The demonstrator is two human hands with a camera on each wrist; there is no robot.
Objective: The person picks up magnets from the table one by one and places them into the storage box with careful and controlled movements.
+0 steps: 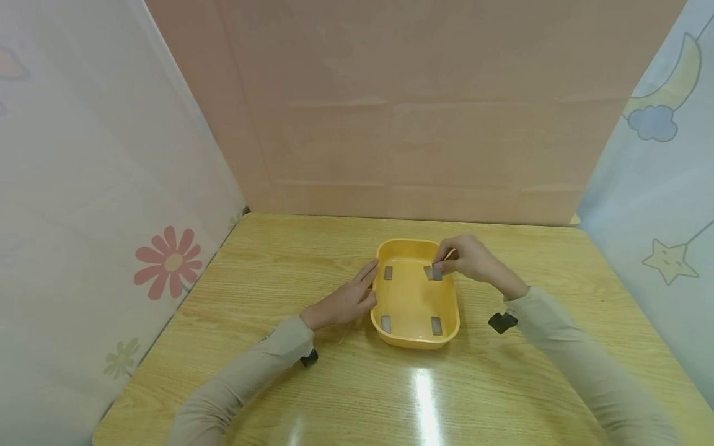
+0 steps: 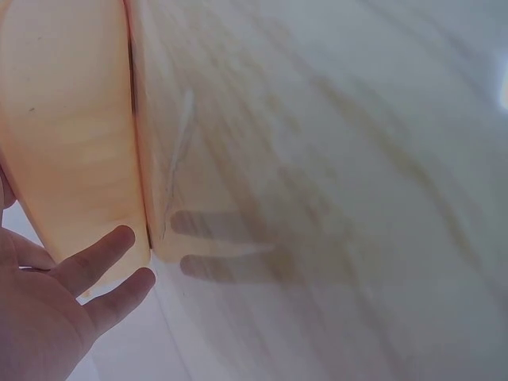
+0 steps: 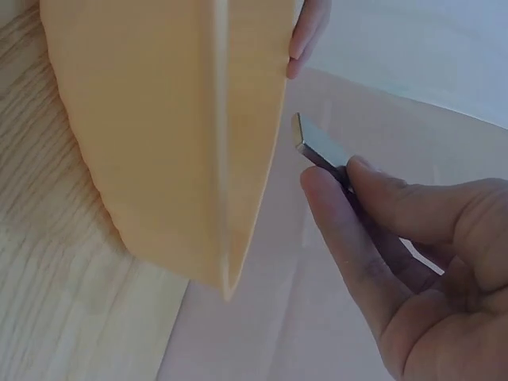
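A yellow plastic basin stands on the table. My left hand rests against its left side, fingertips at the rim; in the left wrist view two extended fingers show beside the basin wall. My right hand is over the far right part of the basin. Between thumb and fingertips it pinches a small flat grey metal block. Similar grey blocks lie inside on the basin floor: far left, near left, near right and far right, the last just beside the held block.
The wood-grain table extends around the basin. A plain pinkish-brown sheet hangs behind it, with patterned cloths at both sides. Dark straps or mounts hang at the wrists.
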